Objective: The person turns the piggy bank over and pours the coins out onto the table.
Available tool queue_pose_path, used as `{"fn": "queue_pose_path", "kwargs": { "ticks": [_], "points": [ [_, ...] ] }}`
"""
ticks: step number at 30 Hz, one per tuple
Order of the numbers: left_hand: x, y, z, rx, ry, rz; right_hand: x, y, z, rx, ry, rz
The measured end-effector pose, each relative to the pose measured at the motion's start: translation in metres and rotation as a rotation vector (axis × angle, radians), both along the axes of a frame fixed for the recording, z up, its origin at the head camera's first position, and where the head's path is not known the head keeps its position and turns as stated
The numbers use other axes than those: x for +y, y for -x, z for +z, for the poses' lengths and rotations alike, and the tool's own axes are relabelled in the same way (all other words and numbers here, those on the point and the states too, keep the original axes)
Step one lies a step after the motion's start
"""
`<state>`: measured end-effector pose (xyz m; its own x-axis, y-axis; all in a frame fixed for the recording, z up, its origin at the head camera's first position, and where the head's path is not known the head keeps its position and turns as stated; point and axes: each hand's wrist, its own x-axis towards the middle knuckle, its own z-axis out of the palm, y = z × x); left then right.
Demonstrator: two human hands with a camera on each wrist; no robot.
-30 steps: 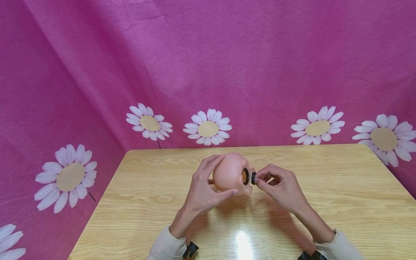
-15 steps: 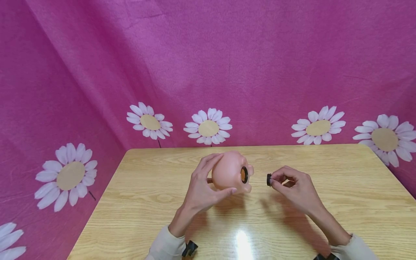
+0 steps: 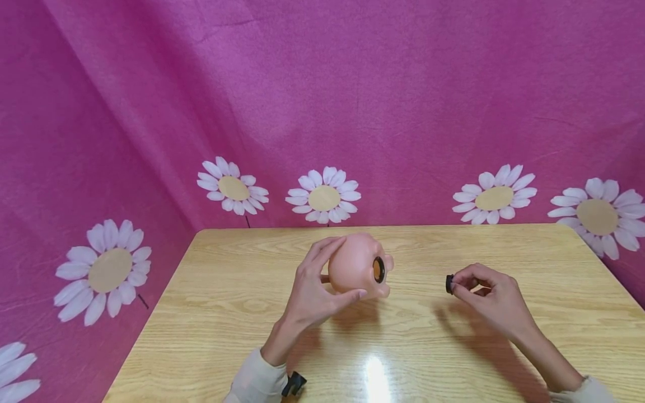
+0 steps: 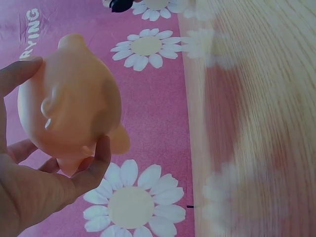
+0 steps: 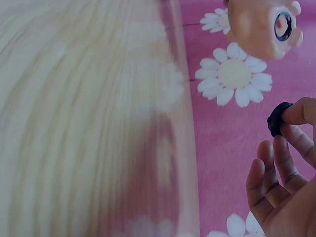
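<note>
A pink piggy bank (image 3: 351,266) is held on its side above the table, its underside turned to the right. My left hand (image 3: 314,291) grips its round body from the left, thumb below and fingers over the top. A black-rimmed round hole (image 3: 378,270) shows in its underside between the stubby feet. Well to the right, my right hand (image 3: 496,296) pinches a small black plug (image 3: 449,284) between thumb and fingers. In the right wrist view the plug (image 5: 278,119) is apart from the bank (image 5: 261,29), and the other fingers are loosely bent.
Both hands are over a light wood-grain table (image 3: 216,313). Behind it hangs a magenta cloth (image 3: 322,101) printed with large white daisies. A black strap piece (image 3: 294,384) sits at the left cuff.
My right hand has drawn the black plug away from the hole, moving right and slightly toward me. My left hand and the piggy bank have barely shifted.
</note>
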<state>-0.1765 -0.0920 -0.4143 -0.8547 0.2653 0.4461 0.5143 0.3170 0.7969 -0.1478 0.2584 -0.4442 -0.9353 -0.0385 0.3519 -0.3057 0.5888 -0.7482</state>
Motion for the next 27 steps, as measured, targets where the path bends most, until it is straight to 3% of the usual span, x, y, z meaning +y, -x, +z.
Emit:
{"fn": "queue_pose_path", "kwargs": {
  "ticks": [9, 27],
  "points": [
    [0.000, 0.001, 0.001, -0.005, -0.003, 0.006, 0.029, -0.003, -0.012, -0.021, -0.056, -0.072],
    [0.000, -0.001, 0.001, -0.025, -0.011, 0.004, 0.078, -0.016, -0.030, -0.087, -0.161, -0.138]
  ]
}}
